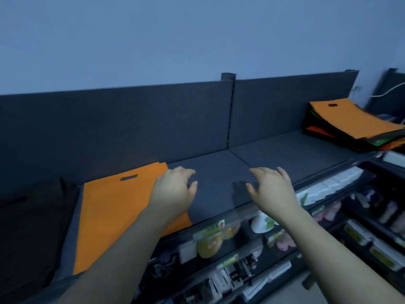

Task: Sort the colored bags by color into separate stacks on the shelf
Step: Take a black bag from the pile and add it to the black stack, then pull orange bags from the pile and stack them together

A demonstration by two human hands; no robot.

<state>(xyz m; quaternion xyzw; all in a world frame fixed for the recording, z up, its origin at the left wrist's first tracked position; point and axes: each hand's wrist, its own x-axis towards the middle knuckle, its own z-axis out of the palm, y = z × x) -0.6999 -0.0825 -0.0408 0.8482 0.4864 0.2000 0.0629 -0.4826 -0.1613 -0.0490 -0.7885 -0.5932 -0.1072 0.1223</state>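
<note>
Two hands are in view, and neither holds anything. The left hand [173,189] has its fingers [188,172] loosely spread and relaxed, and so does the right hand [271,187] with its fingers [258,172]. There are three lots of bags on the dark shelf [219,170]. An orange stack [118,207] lies flat under and to the left of the left fingers, its right edge beneath that palm; whether the palm touches it cannot be told. At least two layers show at its far corner. A black stack [28,227] sits further left, just beside the orange one. A mixed pile [350,126] lies well to the right of the right fingers, an orange bag on top and black, green and red edges below it. Between the two sets of fingers, and rightward up to the mixed pile, the shelf surface is bare. A grey back panel [131,119] bounds it beyond the fingertips, and the shelf's front edge runs under both wrists. Below that edge, racks of small packaged goods [210,240] show blurred.
</note>
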